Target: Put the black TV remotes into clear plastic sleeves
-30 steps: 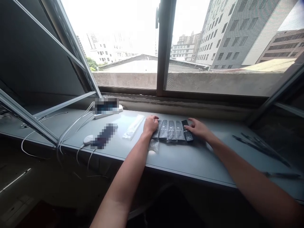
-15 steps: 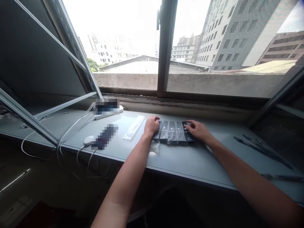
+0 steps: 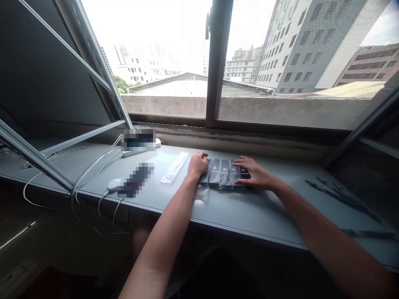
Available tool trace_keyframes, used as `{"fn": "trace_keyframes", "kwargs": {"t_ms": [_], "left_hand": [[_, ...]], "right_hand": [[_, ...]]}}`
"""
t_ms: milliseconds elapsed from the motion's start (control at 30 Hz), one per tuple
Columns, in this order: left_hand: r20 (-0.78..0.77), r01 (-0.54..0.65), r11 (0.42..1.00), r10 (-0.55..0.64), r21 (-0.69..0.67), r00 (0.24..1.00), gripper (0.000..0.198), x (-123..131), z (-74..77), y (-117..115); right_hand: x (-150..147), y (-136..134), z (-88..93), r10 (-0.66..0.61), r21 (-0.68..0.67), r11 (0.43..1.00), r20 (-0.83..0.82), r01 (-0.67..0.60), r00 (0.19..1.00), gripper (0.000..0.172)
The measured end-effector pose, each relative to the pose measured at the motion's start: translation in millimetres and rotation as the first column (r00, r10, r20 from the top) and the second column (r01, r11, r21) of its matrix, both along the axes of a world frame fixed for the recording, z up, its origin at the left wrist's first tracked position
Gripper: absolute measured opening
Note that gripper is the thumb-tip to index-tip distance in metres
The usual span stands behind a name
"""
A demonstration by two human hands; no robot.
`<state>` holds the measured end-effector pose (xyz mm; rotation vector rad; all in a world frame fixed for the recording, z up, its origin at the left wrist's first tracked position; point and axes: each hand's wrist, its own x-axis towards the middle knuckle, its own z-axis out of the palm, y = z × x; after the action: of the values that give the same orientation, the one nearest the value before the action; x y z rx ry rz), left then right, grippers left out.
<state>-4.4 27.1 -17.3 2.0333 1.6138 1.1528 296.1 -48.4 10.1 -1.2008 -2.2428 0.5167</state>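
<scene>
Remotes (image 3: pixel 222 172) lie in a tight row just right of the frame's middle, side by side on the grey desk (image 3: pixel 249 211) that runs under the big window (image 3: pixel 215 62). Most of the row sits in clear plastic sleeves; the bare black remote (image 3: pixel 245 173) at the right end is half hidden under my right hand (image 3: pixel 253 174).

That right hand lies flat and spread, palm down, fingers across the bare remote and reaching the bagged one beside it; it grips nothing. My left hand (image 3: pixel 198 165) is loosely curled over the left end of the row, resting on the sleeve there; I cannot tell whether it pinches the plastic.

As I judge it, squaring up the row goes best with both hands kept low and pressing inward evenly, so the slick sleeves do not ride over each other. The loose sleeve tail (image 3: pixel 202 192) hanging toward the desk's near edge could snag.

Left of the row lies an empty clear bag (image 3: pixel 175 167), further left a white mouse (image 3: pixel 114 184) with its cables.
</scene>
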Motion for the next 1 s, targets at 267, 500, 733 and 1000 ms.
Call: {"fn": "trace_keyframes", "kwargs": {"t_ms": [267,500,733,1000], "left_hand": [[-0.012,0.012,1.000,-0.012,-0.011,1.000,0.033,-0.4,-0.5,0.7],[-0.019,0.016,1.000,-0.016,-0.008,1.000,0.032,-0.1,-0.2,1.5],[0.008,0.043,0.999,-0.043,0.021,0.999,0.032,1.1,-2.0,0.9],[0.048,0.064,0.996,-0.067,0.059,0.997,0.032,3.9,0.3,-2.9]], "right_hand": [[-6.4,-9.7,2.3,0.098,-0.118,0.988,0.017,-0.096,0.995,0.081],[-11.1,-13.2,9.7,0.189,-0.028,0.981,-0.117,-0.194,0.975,0.041],[-16.2,-16.7,13.1,0.241,-0.093,0.964,-0.099,-0.250,0.965,0.034],[-18.7,-17.3,16.7,0.211,-0.068,0.973,-0.124,-0.221,0.969,0.042]]}}
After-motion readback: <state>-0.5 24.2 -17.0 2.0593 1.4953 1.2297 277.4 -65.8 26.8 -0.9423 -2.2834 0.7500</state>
